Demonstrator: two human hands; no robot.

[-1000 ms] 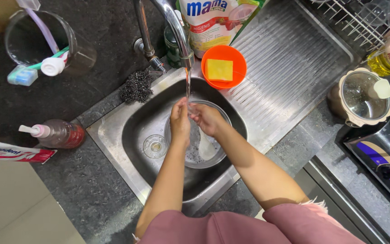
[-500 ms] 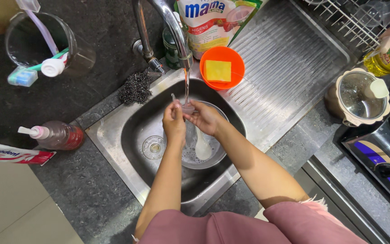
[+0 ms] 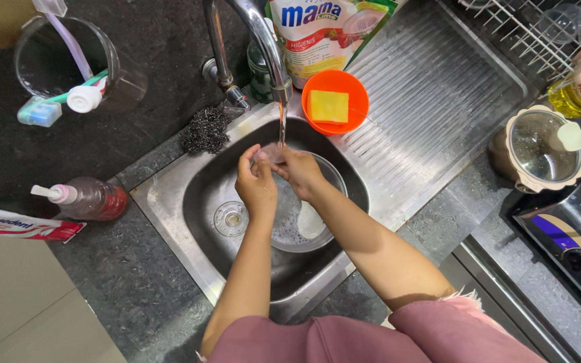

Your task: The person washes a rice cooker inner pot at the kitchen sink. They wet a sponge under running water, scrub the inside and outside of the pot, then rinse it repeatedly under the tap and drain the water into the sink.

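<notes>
My left hand [image 3: 255,185] and my right hand [image 3: 300,173] meet under the tap's thin stream of water [image 3: 282,124], over the steel sink [image 3: 200,185]. Between their fingertips they pinch a small clear object [image 3: 269,153]; its shape is too blurred to tell. Below the hands a round metal bowl [image 3: 334,181] sits in the sink with foamy water and a white spoon [image 3: 311,222] in it. The curved faucet [image 3: 263,40] rises behind the sink.
An orange bowl [image 3: 356,91] with a yellow sponge [image 3: 329,106] and a soap pouch [image 3: 317,33] stand behind the sink, steel wool [image 3: 204,130] at its left corner. The ribbed drainboard [image 3: 432,87], a lidded pot [image 3: 545,148] and a stove [image 3: 573,242] lie right. A pump bottle [image 3: 89,198] lies left.
Both hands have lifted toward the faucet and shifted a little left, bringing the small clear object up into the stream. The bowl and spoon stay put.
</notes>
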